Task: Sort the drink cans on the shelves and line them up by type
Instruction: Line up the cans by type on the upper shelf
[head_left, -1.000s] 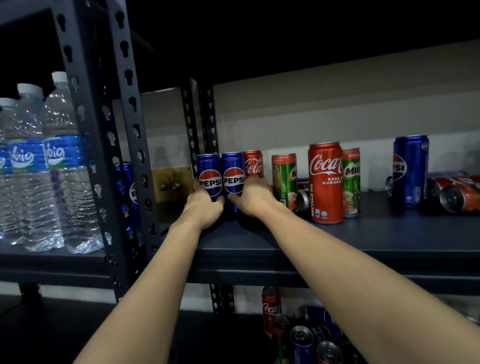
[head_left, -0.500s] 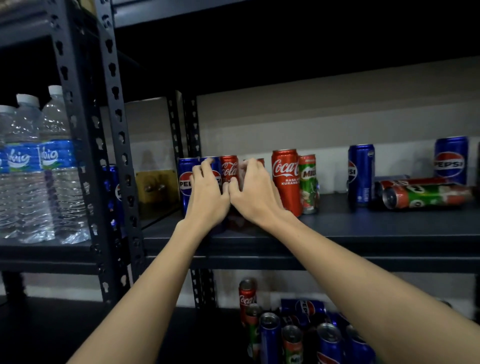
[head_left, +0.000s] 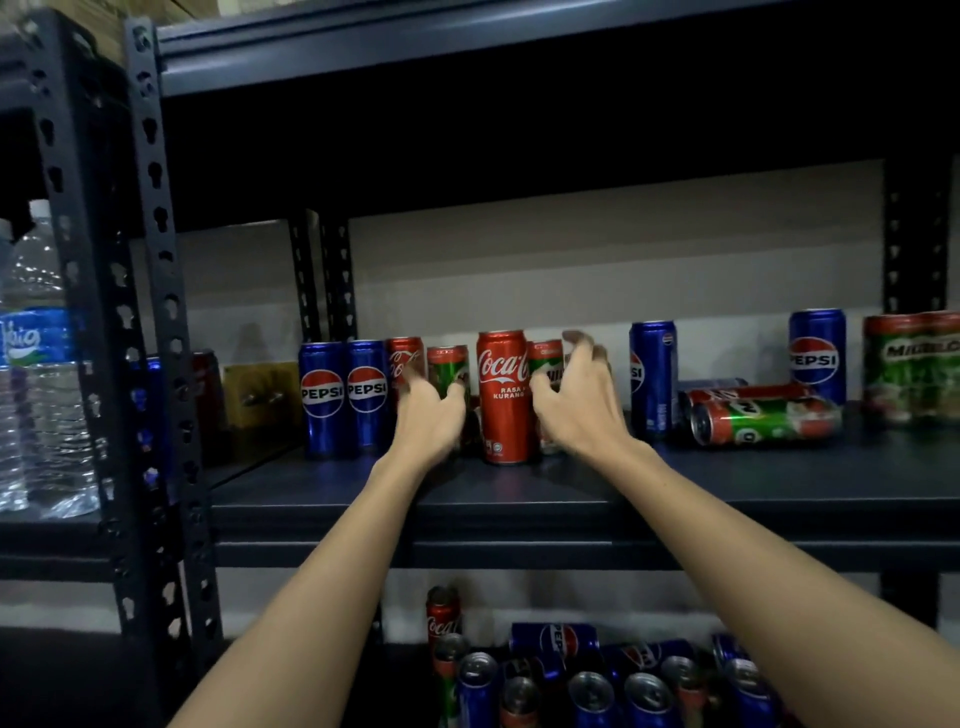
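Observation:
Two blue Pepsi cans (head_left: 322, 397) (head_left: 368, 395) stand side by side at the left end of the middle shelf (head_left: 519, 499). To their right stand a small Coca-Cola can (head_left: 404, 356), a green Milo can (head_left: 445, 364), a tall red Coca-Cola can (head_left: 503, 400) and another Milo can (head_left: 545, 358). My left hand (head_left: 428, 415) reaches with spread fingers in front of the first Milo can. My right hand (head_left: 576, 400) hovers with loosely bent fingers by the second Milo can. Neither hand holds anything. Both are motion-blurred.
Further right stand two more Pepsi cans (head_left: 652, 374) (head_left: 817, 358), two Milo cans lying on their sides (head_left: 763, 421) and a Milo pack (head_left: 911, 364). The lower shelf holds several mixed cans (head_left: 571, 675). Water bottles (head_left: 41, 395) fill the left rack behind a black upright post (head_left: 166, 322).
Both hands have let go of the two Pepsi cans and moved right, ending on either side of the tall Coca-Cola can. The view shifted right.

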